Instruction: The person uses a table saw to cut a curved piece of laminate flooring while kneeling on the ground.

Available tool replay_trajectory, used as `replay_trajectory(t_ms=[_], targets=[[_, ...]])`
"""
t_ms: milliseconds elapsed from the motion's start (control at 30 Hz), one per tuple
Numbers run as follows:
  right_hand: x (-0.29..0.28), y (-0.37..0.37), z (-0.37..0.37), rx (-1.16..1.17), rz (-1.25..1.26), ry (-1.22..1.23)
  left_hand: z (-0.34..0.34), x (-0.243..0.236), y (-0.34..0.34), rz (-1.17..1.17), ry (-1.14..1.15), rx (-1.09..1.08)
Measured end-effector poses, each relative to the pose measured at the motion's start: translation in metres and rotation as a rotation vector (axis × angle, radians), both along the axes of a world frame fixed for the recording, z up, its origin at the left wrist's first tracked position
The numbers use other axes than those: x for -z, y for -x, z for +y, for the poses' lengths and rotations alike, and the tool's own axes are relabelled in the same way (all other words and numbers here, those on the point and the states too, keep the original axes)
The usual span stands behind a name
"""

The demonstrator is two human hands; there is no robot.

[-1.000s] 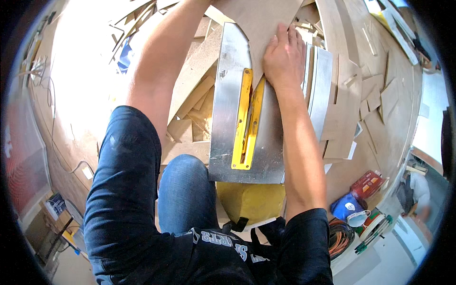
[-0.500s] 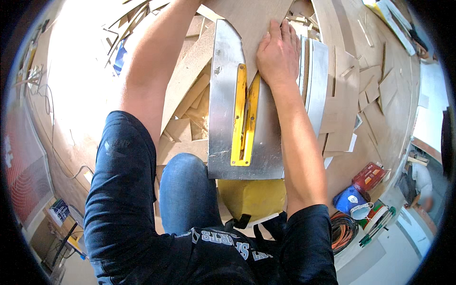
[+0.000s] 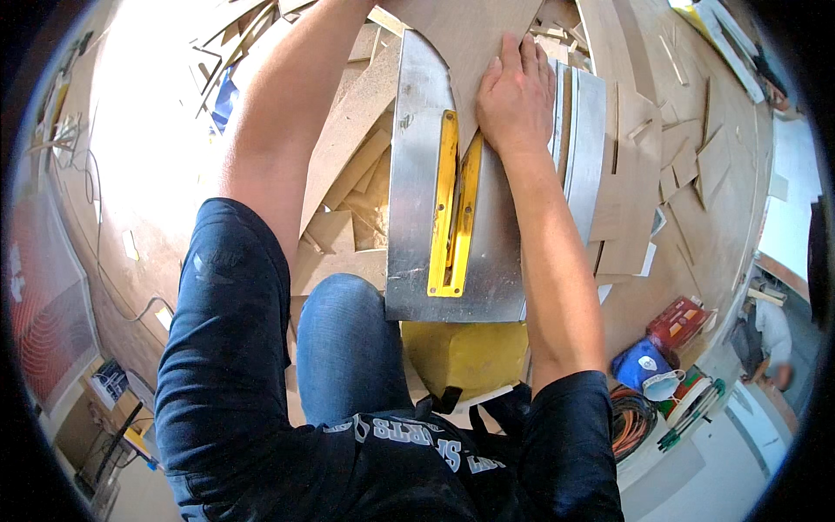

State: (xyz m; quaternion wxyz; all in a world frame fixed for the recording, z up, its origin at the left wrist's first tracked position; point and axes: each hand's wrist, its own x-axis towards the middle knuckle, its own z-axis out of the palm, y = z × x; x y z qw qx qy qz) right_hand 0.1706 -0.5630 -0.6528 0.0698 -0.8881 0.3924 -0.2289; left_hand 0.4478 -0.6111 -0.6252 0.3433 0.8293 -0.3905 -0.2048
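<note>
The right hand lies palm down on a thin brown board, fingers extended flat and pressing rather than gripping; the board rests on the metal saw table, its lower tip at the top of the yellow blade insert. The left forearm reaches toward the board's far end, but the left hand is cut off by the top edge, so its fingers cannot be judged. Wood offcuts appear to cover the floor around the saw.

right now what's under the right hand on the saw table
The right hand lies flat on a thin brown board, which rests on the metal saw table by the yellow insert. What lies beneath the board is covered.
</note>
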Motion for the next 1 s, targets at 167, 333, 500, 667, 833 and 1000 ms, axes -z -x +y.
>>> replay_trajectory(t_ms=[167,333,500,667,833,1000], targets=[[0.002,-0.001,0.001,0.004,-0.004,-0.008,0.0,0.002,-0.004,-0.03,-0.025,0.037],[0.002,0.001,0.003,0.009,0.008,0.005,0.003,0.012,-0.001,0.006,0.068,-0.043],[0.0,0.0,0.007,0.006,0.008,-0.012,0.002,0.012,-0.009,-0.107,-0.01,0.078],[-0.002,0.018,0.004,0.04,0.051,0.0,-0.005,-0.004,0.019,0.005,-0.066,0.045],[-0.004,-0.031,0.027,-0.096,-0.02,-0.015,0.016,0.08,-0.115,-0.305,0.067,0.17],[0.0,0.015,0.008,0.024,0.042,0.008,-0.006,0.013,0.006,-0.048,-0.071,0.086]])
